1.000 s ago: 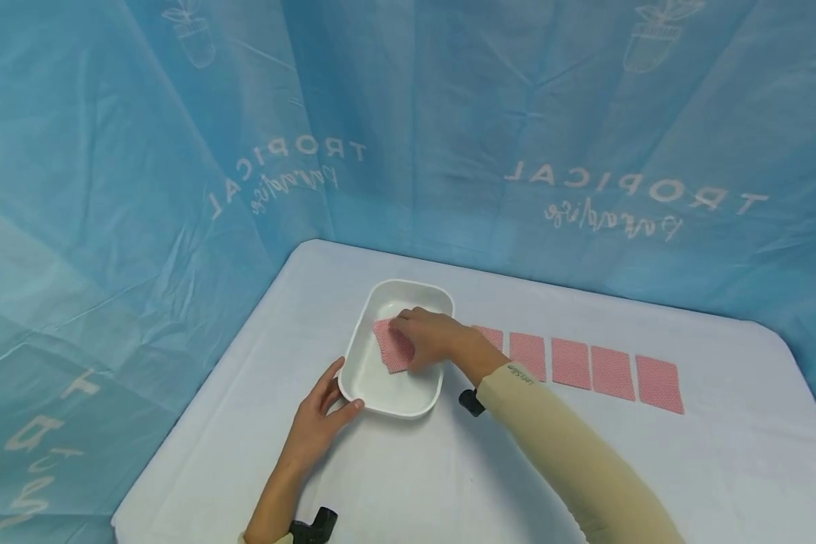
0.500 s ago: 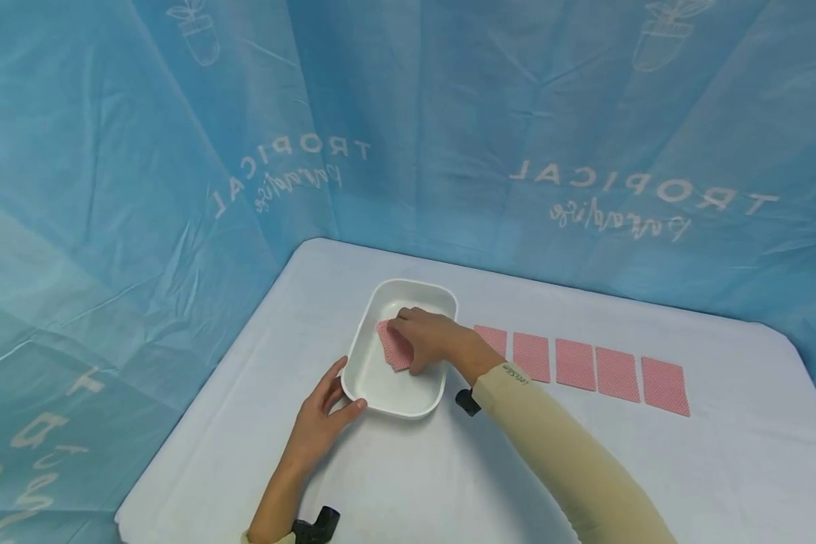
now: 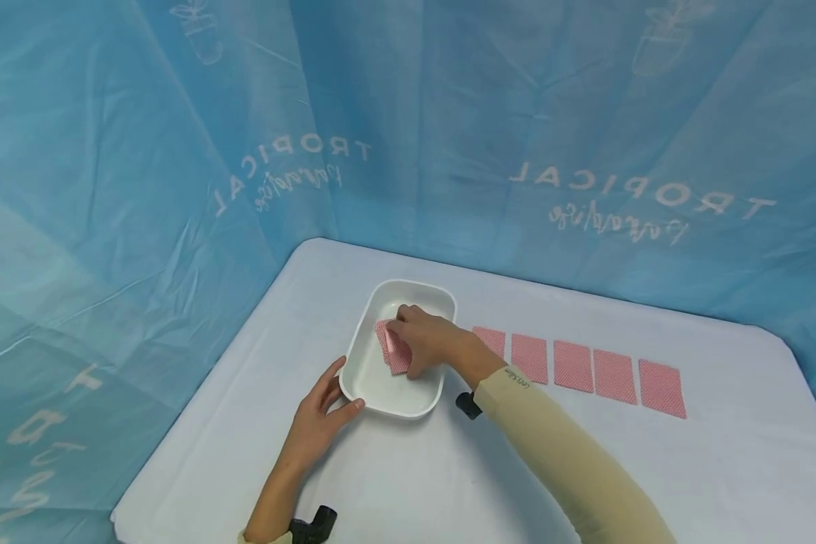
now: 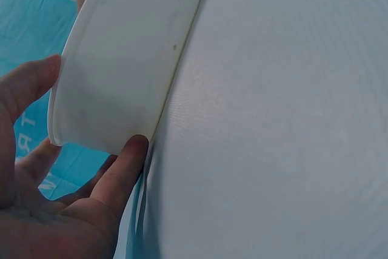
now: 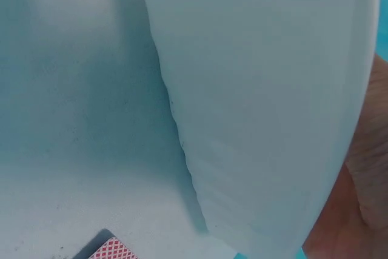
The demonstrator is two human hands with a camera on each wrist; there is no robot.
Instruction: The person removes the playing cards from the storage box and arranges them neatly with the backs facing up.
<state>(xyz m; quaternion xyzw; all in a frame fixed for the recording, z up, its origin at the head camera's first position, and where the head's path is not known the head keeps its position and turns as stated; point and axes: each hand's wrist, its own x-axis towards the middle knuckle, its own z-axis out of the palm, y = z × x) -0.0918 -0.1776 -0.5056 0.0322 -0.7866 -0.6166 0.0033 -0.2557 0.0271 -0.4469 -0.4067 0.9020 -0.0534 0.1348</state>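
Observation:
A white rectangular container (image 3: 381,391) stands on the table. My left hand (image 3: 317,423) holds its near left corner; in the left wrist view the thumb is at the rim and the fingers lie against the outer wall (image 4: 121,59). Inside the container, my right hand (image 3: 430,336) pinches a red-patterned playing card (image 3: 400,358) by its upper part. More red-backed cards (image 3: 382,337) show just left of it. The right wrist view has the container's outer wall (image 5: 260,101) in front, hiding the right fingers and the pinched card.
Right of the container, several playing cards (image 3: 573,366) lie face down in a row on the white tablecloth (image 3: 435,483). The right forearm passes over the near side of the row's left end. Blue printed curtains (image 3: 462,113) hang behind and to the left.
The card under my right fingers has tilted and shifted slightly right, showing it apart from the cards at its left. The left hand and container stay where they were.

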